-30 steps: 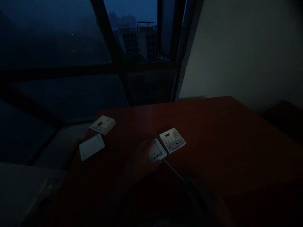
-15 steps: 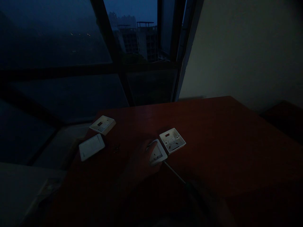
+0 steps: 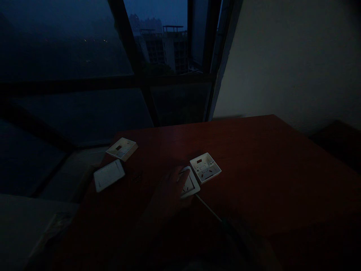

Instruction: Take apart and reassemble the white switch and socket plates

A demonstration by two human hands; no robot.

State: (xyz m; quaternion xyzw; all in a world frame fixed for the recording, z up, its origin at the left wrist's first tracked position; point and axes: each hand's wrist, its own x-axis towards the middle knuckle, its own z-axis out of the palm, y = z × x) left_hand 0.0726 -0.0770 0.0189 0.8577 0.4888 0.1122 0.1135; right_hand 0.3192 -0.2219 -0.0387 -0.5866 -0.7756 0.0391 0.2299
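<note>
The room is very dark. My left hand [image 3: 169, 195] grips a white socket faceplate [image 3: 190, 186] on the red-brown table [image 3: 267, 169], with its fingers curled over the plate's left side. A thin screwdriver shaft [image 3: 208, 208] runs from the plate's lower corner down to the right. There my right hand [image 3: 239, 235] closes round the handle, though it hardly shows in the dark. A white square back box [image 3: 205, 167] lies open side up, touching the faceplate's far right corner.
Two more white plates lie at the table's left edge: one with a small opening [image 3: 122, 148] and a plain one [image 3: 108, 175]. Small dark screws [image 3: 137, 177] sit between them and my hand. A large window and a pale wall stand behind.
My left hand's fingers have crept further over the faceplate, which has turned slightly and shifted a little right toward the back box. The screwdriver shaft has stayed at its corner.
</note>
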